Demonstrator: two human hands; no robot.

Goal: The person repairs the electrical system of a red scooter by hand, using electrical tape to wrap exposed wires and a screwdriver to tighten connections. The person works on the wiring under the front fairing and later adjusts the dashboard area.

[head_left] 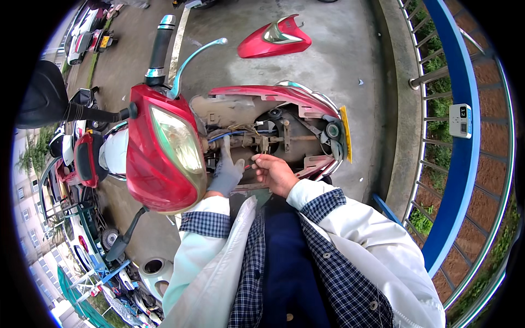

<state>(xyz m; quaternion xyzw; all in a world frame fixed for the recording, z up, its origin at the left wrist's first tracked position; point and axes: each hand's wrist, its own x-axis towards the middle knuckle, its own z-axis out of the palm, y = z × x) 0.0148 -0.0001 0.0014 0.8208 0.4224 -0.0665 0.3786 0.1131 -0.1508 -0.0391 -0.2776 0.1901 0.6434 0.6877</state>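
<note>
A red scooter front with its panel off shows the wiring and metal frame inside. My left hand, in a grey glove, reaches in beside the headlight. Its index finger stretches up to a blue wire and the thumb stands apart. Bare, my right hand is closed in a pinch on a thin red wire, just right of the glove. A bundle of loose wires runs above both hands, near the rusty frame tube. Some fingertips of both hands are hidden.
A detached red panel with a clear lens lies on the concrete beyond. A brake lever and mirrors stick out on the left. At right are a kerb and blue railing. Parked scooters stand far left.
</note>
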